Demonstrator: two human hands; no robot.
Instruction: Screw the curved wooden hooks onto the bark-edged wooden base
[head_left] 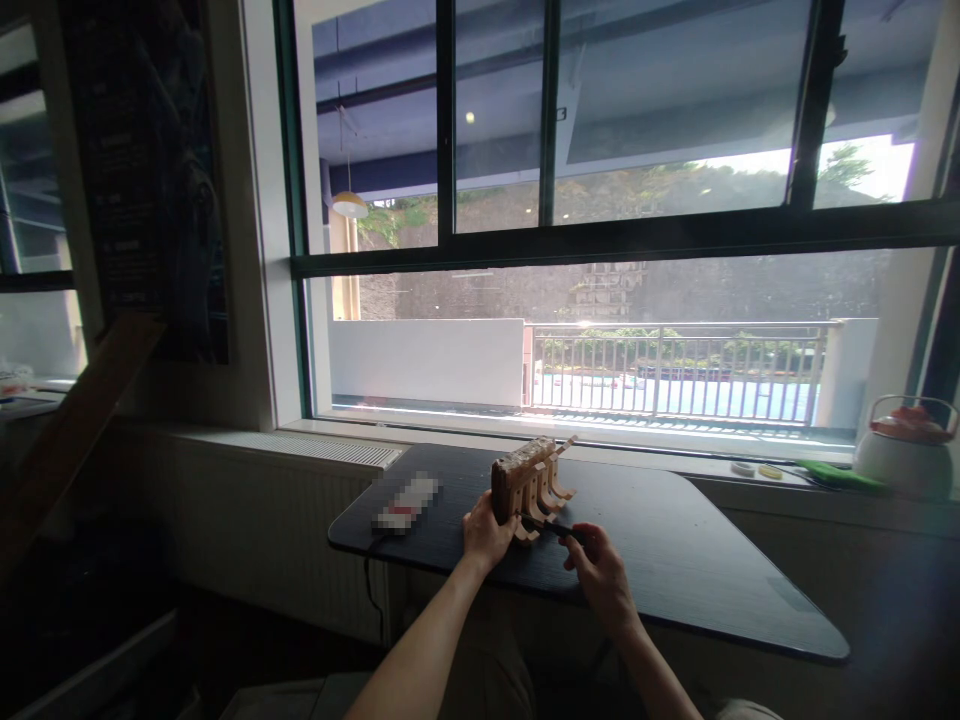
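A wooden rack (523, 468) with a rough pale top edge and several curved wooden hooks stands tilted above the dark table (675, 545). My left hand (487, 532) is closed around its near left end. In my right hand (600, 568) is a slim dark-handled tool (564, 531), its front end pointing left at the lower part of the hooks. The tip is too small and dark for me to tell its kind, or whether it touches the wood.
A power strip (409, 505), partly blurred out, lies on the table's left side with a cable hanging down. On the windowsill at right are a white kettle-like pot (904, 455), a green cloth-like item (840, 474) and small rolls (769, 471). A wooden plank (82, 430) leans at left.
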